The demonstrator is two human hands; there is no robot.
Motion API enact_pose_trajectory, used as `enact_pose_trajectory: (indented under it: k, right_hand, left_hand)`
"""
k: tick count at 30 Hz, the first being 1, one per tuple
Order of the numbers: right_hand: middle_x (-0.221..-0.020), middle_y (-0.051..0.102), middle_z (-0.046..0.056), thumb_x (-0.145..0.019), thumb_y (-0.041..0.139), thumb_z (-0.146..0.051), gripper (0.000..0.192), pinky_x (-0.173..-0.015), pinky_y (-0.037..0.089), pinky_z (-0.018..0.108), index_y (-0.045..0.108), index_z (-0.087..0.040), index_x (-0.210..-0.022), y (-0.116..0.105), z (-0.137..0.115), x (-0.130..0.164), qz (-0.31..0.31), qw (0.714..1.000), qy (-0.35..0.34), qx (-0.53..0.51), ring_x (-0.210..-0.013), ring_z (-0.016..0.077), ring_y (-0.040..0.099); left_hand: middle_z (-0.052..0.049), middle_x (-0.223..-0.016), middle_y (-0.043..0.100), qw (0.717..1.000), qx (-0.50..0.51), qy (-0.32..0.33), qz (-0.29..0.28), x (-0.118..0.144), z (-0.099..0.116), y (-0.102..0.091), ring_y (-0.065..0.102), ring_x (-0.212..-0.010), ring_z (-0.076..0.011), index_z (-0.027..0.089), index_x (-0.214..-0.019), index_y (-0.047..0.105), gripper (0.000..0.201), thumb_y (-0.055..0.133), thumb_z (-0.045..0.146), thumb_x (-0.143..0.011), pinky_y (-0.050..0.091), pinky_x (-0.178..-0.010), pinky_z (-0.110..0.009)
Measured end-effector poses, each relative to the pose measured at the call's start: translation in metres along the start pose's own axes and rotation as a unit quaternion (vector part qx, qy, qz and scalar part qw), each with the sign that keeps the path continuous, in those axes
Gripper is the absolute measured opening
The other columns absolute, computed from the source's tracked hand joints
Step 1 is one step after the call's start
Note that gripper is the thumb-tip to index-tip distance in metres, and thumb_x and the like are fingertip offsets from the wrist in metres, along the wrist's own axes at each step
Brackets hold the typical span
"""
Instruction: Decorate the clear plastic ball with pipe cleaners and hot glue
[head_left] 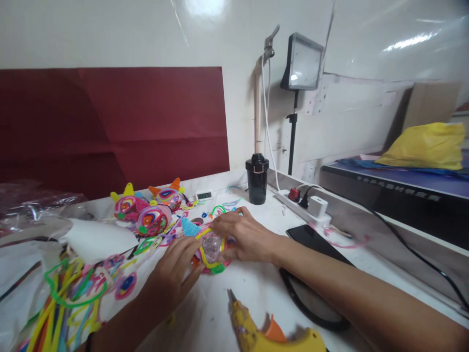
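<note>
A colourful pipe-cleaner animal head (212,249) is between my hands, low over the white table. It has a clear, shiny middle edged in yellow, a light blue ear on top and a green tip at the bottom. My left hand (178,271) grips its left side with bent fingers. From the right, my right hand (245,237) curls round the other edge, thumb below and fingers above, hiding that part. A yellow glue gun (271,332) lies in front with its nozzle pointing toward the piece.
Several similar animal heads (156,218) stand at the back left. Pipe cleaners (60,308) lie in a bundle front left. A black phone (315,244) is under my right forearm. Behind are a black cup (257,181), a power strip (302,208) with cables and a lamp (304,61).
</note>
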State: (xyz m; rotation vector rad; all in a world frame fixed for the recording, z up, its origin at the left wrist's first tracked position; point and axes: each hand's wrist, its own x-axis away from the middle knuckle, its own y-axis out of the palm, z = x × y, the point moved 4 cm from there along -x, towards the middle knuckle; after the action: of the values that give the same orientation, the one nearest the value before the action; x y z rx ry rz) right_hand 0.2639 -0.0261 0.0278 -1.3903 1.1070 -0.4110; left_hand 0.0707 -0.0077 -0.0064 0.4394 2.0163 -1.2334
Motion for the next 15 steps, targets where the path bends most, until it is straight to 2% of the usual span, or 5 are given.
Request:
enact_pose_trajectory:
  k: [4,9,11,13,15]
  right_hand:
    - [-0.144,0.05,0.024,-0.068,0.083,-0.043,0.099,-0.104,0.026,0.061,0.035,-0.013,-0.149,0.012,0.004,-0.002,-0.026,0.998,-0.028,0.042,-0.133,0.0397,0.043]
    - [-0.155,0.036,0.025,-0.059,0.088,-0.038,0.117,-0.112,0.01,0.067,0.026,-0.01,-0.154,0.007,0.01,-0.011,-0.037,0.995,-0.028,0.093,-0.146,0.0445,0.017]
    - [-0.154,0.035,0.026,-0.06,0.088,-0.037,0.116,-0.111,0.017,0.066,0.025,-0.011,-0.154,-0.002,0.015,-0.008,-0.005,0.998,0.007,0.065,-0.146,0.0441,0.019]
    - [-0.149,0.042,0.027,-0.061,0.087,-0.04,0.111,-0.107,0.029,0.063,0.03,-0.01,-0.151,-0.007,0.023,-0.002,0.037,0.997,0.072,0.008,-0.14,0.0436,0.033]
    - [-0.138,0.052,0.027,-0.058,0.089,-0.046,0.108,-0.103,0.038,0.057,0.04,-0.007,-0.146,-0.002,0.033,0.006,0.064,0.987,0.132,-0.068,-0.129,0.0419,0.047]
  left_hand:
    - [-0.016,-0.114,0.064,1.0,0.002,0.003,-0.009,0.001,-0.005,0.003,0.059,-0.112,-0.0254,0.008,-0.124,0.054,0.029,0.05,0.02,-0.098,0.048,-0.102,-0.037]
    - [-0.015,-0.116,0.061,0.999,0.02,-0.033,-0.026,0.002,-0.016,0.007,0.058,-0.112,-0.026,0.012,-0.127,0.052,0.032,0.052,0.025,-0.097,0.05,-0.099,-0.039]
    - [-0.014,-0.116,0.061,0.998,0.023,-0.05,-0.031,0.003,-0.02,0.008,0.059,-0.11,-0.026,0.014,-0.129,0.051,0.035,0.052,0.028,-0.098,0.052,-0.096,-0.039]
    - [-0.014,-0.117,0.062,0.998,0.022,-0.059,-0.032,0.003,-0.023,0.008,0.06,-0.11,-0.0262,0.015,-0.131,0.051,0.037,0.052,0.03,-0.098,0.052,-0.095,-0.039]
    - [-0.013,-0.118,0.062,0.997,0.026,-0.067,-0.034,0.004,-0.026,0.008,0.061,-0.11,-0.0265,0.016,-0.132,0.051,0.039,0.053,0.031,-0.097,0.053,-0.095,-0.04]
